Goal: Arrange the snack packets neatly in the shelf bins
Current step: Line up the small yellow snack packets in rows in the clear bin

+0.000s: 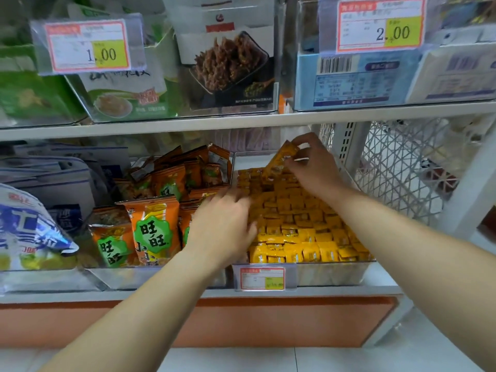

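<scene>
Right hand (312, 163) pinches one yellow packet (279, 163), tilted on end at the rear of the clear bin (335, 273), just above the packed rows (303, 224); left hand (224, 226), fingers extended, presses the front-left rows.

You stand facing a white metal shelf unit. Its upper shelf (241, 121) crosses the whole view as a pale band, and the lower shelf (67, 296) shows its front edge further down. Beneath that, a flat orange panel (241, 323) closes off the base. At the foot lies a floor (335, 359) of pale, glossy tiles with a thin seam between them. On your right, a white perforated upright (346, 146) stands at the back, and just beside it a white wire mesh panel (397, 170) forms the end of the unit. Through the mesh you can see only blurred shapes. The light is soft and even, without hard shadows.
</scene>
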A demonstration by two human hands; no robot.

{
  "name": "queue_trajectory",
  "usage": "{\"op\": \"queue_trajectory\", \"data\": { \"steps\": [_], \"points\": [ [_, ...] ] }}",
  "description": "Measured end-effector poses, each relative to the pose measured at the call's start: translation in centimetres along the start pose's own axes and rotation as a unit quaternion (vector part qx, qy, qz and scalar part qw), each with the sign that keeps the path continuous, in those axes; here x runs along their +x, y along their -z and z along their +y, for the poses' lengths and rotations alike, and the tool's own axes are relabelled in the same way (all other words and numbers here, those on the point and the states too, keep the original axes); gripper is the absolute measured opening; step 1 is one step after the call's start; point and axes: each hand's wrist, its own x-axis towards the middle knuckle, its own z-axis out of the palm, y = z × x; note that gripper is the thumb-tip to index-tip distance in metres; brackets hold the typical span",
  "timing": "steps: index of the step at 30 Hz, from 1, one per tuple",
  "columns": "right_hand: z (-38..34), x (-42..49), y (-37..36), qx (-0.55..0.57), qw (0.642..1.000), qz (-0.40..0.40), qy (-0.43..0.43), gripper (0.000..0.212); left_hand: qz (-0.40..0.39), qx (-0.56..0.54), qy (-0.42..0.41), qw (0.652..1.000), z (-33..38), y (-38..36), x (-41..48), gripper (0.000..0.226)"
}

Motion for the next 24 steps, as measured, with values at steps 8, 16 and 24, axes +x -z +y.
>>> {"op": "queue_trajectory", "data": {
  "steps": [8, 16, 24],
  "points": [
    [1.8, 0.8, -2.3, -0.161, 0.978, -0.079, 0.106, 0.032, 0.005, -0.032, 0.002, 0.999, -0.9, -0.6, 0.2, 0.036],
    [3.2, 2.6, -1.6, -0.325, 0.926, -0.180, 0.074, 0.030, 0.005, 0.003, -0.002, 1.000, 1.3, -1.1, 1.5, 0.032],
    [4.6, 2.4, -1.8, -0.343, 0.921, -0.182, 0.030, 0.026, -0.177, -0.089, 0.039, 0.979, 3.5, -5.5, 5.8, 0.063]
  ]
}}
